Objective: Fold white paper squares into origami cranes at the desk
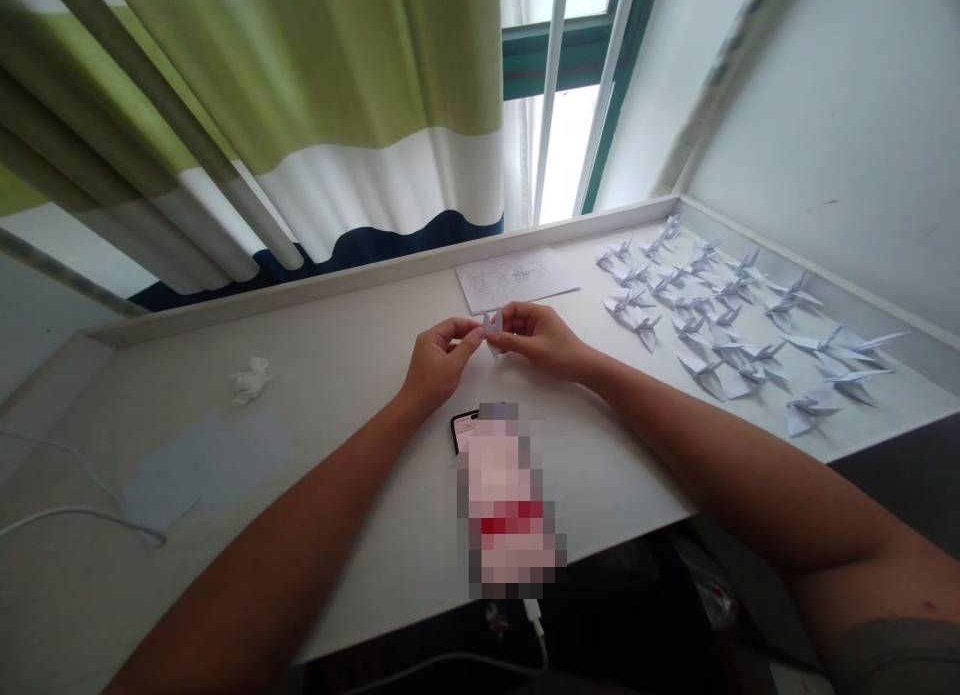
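A small folded piece of white paper [493,327], with two points standing up, is pinched between my two hands above the desk. My left hand [442,358] grips its left side with thumb and forefinger. From the other side, my right hand [541,340] holds it between thumb and fingers, partly hiding it. Just beyond my hands lies a printed sheet of paper [517,278]. Nearer to me is a phone [463,425] with its screen blurred out. Several finished white paper cranes [701,300] stand in loose rows to the right of my right hand.
On the left of the white desk [352,355] are flat paper squares [172,475], a crumpled tissue [252,380] and a white cable [82,513]. Another charging cable [534,620] runs from the phone over the front edge. A raised rim borders the back, below a striped curtain [315,65].
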A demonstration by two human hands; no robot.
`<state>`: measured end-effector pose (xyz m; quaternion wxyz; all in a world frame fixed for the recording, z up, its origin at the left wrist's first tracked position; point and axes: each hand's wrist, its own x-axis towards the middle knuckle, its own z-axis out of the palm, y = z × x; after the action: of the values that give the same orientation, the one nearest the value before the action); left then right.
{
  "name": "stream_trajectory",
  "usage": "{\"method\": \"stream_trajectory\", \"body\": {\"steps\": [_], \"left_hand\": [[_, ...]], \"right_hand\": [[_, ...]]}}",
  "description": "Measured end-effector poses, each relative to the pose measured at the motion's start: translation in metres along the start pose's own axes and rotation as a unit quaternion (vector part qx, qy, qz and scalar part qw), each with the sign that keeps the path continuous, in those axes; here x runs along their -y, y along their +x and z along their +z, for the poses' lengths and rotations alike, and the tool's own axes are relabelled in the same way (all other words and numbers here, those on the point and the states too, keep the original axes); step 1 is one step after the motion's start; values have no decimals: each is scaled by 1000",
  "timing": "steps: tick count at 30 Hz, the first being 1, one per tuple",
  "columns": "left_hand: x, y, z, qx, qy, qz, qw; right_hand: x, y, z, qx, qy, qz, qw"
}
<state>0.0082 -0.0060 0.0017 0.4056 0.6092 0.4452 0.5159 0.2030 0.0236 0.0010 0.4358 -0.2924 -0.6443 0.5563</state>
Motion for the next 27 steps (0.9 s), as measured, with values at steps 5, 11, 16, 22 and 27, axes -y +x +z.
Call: {"method": "stream_trajectory", "body": {"steps": [5,11,16,22,27], "left_hand": [[1,2,-2,-16,11,13,1000],[2,4,-3,-43,-4,-13,999],[-2,0,-1,-24,31,-1,999],[-7,-5,2,-16,109,33,993],[-7,-6,2,-14,127,42,991]], "right_hand": [[-4,0,0,12,-42,-10,999],[0,-3,-2,51,-27,39,998],[3,-2,-4,18,-52,14,998],[3,-1,-3,-43,-103,-19,994],[3,-2,-1,-40,-104,-27,993]]}}
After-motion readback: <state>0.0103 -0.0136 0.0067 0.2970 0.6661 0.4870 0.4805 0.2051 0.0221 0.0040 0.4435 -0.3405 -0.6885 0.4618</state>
